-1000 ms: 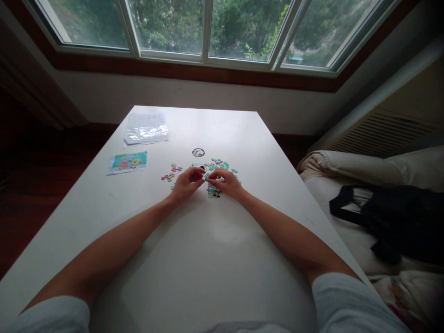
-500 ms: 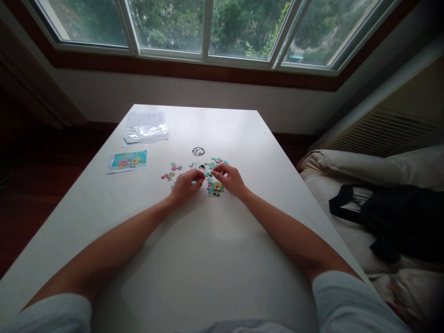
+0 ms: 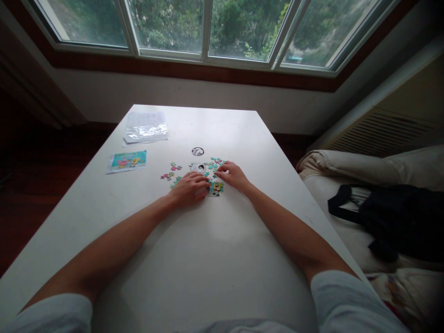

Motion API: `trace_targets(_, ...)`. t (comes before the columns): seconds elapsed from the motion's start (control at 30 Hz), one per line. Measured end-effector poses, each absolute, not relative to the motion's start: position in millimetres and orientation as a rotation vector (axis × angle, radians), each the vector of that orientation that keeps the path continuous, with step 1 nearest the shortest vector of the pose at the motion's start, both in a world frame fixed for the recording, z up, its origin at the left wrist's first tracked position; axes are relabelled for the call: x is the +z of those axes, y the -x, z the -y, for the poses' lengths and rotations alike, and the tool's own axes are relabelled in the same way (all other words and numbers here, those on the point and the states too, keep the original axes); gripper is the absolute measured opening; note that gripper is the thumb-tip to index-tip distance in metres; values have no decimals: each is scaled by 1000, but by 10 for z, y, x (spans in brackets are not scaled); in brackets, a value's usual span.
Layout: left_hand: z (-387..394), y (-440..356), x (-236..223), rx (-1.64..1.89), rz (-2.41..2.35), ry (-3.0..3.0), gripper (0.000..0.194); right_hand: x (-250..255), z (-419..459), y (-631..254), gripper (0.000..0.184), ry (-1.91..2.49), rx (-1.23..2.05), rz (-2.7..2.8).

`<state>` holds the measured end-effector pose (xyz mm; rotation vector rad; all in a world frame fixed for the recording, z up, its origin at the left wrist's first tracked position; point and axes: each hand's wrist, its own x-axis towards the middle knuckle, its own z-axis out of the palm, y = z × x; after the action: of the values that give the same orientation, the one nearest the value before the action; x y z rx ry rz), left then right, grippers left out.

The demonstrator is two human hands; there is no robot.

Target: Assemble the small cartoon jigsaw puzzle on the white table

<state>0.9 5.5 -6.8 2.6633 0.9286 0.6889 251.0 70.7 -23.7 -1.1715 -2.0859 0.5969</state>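
My left hand [image 3: 190, 188] lies low over the table, fingers stretched towards the left edge of a small joined section of jigsaw puzzle [image 3: 216, 187] with a yellow cartoon figure. Its fingertips meet that edge and cover part of it. Just above and right of the section, my right hand [image 3: 231, 175] is closed in a pinch; whatever is between thumb and forefinger is too small to make out. Loose teal puzzle pieces [image 3: 215, 162] lie beyond the right fingertips. Pink and yellow pieces [image 3: 168, 176] are scattered left of my left hand.
A round ring-like item [image 3: 198, 168] lies beyond my left hand, with a dark-rimmed disc [image 3: 198, 151] farther back. On the left of the white table [image 3: 222, 259] are a cartoon picture sheet [image 3: 127, 161] and papers under clear plastic [image 3: 145, 127]. Dark clothing [image 3: 402, 222] rests on the right-hand seat.
My left hand has gone from a pinch to outstretched fingers, moving nearer to me onto the joined section's edge. My right hand has shifted slightly right, still pinched. The ring-like item shows more fully.
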Motion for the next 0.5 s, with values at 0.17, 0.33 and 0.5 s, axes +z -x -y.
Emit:
trace_targets(0.17, -64, 2, -69, 690, -918, -2666, 30, -236, -677, -2478, 9, 1150, 601, 2149)
trace_targets(0.33, -54, 0, -61, 659, -928, -2726, 31, -235, -674, -2469, 10, 1181, 599, 2199)
trace_targets(0.5, -22, -11, -17, 576, -958, -2789, 31, -228, -688, -2475, 13, 1233, 566, 2241)
